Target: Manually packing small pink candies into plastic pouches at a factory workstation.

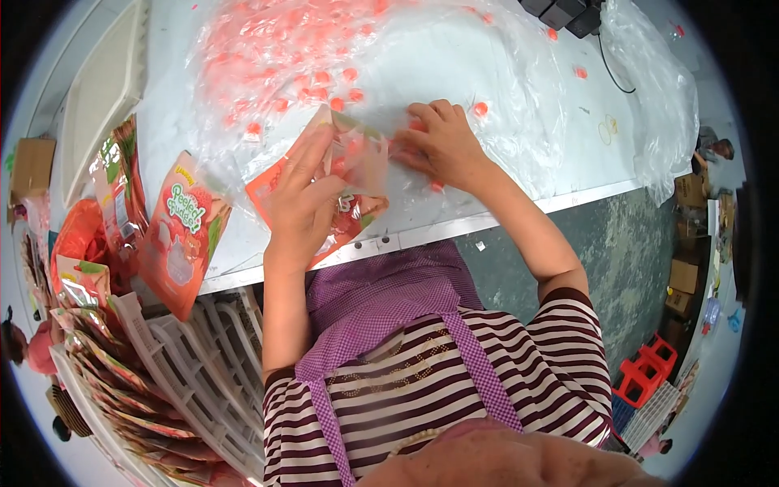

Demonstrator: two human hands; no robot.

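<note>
My left hand (pixel 304 191) is closed on a red and orange printed pouch (pixel 362 213), which stands tilted at the table's front edge. Its mouth gapes toward the right, and a few pink pieces show at the clear opening. Just right of that mouth, my right hand (pixel 450 150) has its fingers curled down around small pink wrapped candies (pixel 417 127). Part of what it grips is hidden under the fingers. Beyond both hands, many more pink candies (pixel 284 40) lie heaped on clear plastic film (pixel 519 89).
Another printed pouch (pixel 182 227) leans at the table's left corner, beside more pouches (pixel 122 187). Below, a white plastic crate (pixel 174 349) stands by a row of stacked pouches (pixel 130 390). Black boxes with a cable (pixel 568 15) sit at the far right. Red crates (pixel 647 369) stand on the floor.
</note>
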